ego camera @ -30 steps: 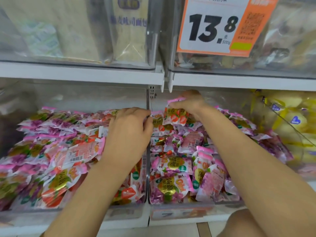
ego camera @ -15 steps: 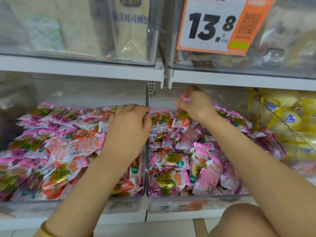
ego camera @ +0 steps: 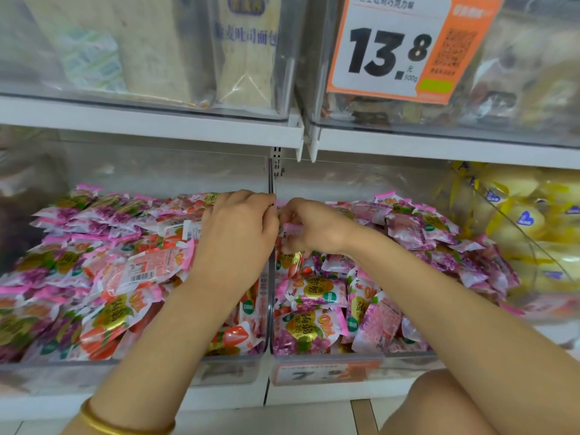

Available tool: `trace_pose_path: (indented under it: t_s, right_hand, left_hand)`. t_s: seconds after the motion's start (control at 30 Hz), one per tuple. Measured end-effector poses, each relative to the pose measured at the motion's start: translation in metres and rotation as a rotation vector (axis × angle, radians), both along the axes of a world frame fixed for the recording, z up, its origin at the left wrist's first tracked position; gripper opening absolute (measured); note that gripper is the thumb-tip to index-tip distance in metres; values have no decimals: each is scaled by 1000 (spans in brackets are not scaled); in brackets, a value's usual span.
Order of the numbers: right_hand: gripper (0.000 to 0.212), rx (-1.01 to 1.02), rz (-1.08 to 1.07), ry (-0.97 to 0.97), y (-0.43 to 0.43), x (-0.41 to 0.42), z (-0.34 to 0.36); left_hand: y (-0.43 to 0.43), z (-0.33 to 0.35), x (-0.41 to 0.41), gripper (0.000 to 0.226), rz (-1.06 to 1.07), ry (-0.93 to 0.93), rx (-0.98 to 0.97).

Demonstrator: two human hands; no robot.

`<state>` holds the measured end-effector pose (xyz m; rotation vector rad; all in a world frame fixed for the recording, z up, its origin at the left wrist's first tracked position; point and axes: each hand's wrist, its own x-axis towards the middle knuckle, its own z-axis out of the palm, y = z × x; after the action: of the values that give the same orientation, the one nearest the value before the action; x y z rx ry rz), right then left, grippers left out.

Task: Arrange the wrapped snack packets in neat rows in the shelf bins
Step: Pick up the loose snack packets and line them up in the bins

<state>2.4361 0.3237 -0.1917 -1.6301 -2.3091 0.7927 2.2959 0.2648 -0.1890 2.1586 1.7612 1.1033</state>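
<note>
At twelve o'clock along the clear divider (ego camera: 271, 277) between the two shelf bins, our hands meet. Our right grip (ego camera: 310, 229) has its fingers curled and seems to pinch the pink edge of a snack packet (ego camera: 293, 228) at the back of the right bin (ego camera: 405, 363). Our left grip (ego camera: 238, 233) is curled against the divider from the left bin (ego camera: 94, 372); we cannot tell whether it holds anything.

We judge the packet should go down flat, label up, edge square with its neighbours, without dragging loose ones along. Both bins are heaped with pink packets (ego camera: 310, 291), mostly jumbled, so much is left.

A white shelf (ego camera: 150, 124) runs above. At one o'clock hangs an orange price tag (ego camera: 389, 51); at three o'clock lie yellow packs (ego camera: 527, 215).
</note>
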Motion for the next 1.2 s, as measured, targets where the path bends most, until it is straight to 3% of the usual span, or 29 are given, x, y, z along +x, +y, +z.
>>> trace_pose_path:
  t_s: [0.07,0.13,0.2,0.3,0.37,0.5,0.57,0.63,0.7,0.8,1.03,1.2]
  right_hand:
    - [44,-3,-3,2,-1,5,2]
    - [42,-83,-47,182,0,9,2]
    - [41,-122,-35,201,0,10,-2]
    - [43,146,142,-259,-2,1,-13]
    - [47,318,140,-392,-5,-2,-11]
    - [16,364,-51,-138,-7,21,11]
    - [15,265,-56,-41,-12,32,16]
    - [30,129,44,-91,-24,33,15]
    - [69,-13,119,-239,-36,33,9]
    - [99,-25,139,-373,-43,44,7]
    - [90,-81,139,-350,-47,66,14]
    - [76,-8,143,-380,-48,77,22]
  left_hand:
    - [1,0,0,31,4,1,-8]
    - [1,1,1,35,6,2,-6]
    - [0,2,2,41,2,-1,-2]
    - [0,1,2,33,12,2,-14]
    - [-1,1,2,36,8,4,-1]
    - [0,1,1,32,7,21,-13]
    - [1,3,2,32,3,31,-7]
    - [0,4,2,32,5,40,-6]
    - [0,4,1,32,8,41,-13]
    - [-1,6,1,32,10,47,-26]
    - [-2,8,0,34,23,79,-55]
    - [-5,10,-1,35,9,94,-61]
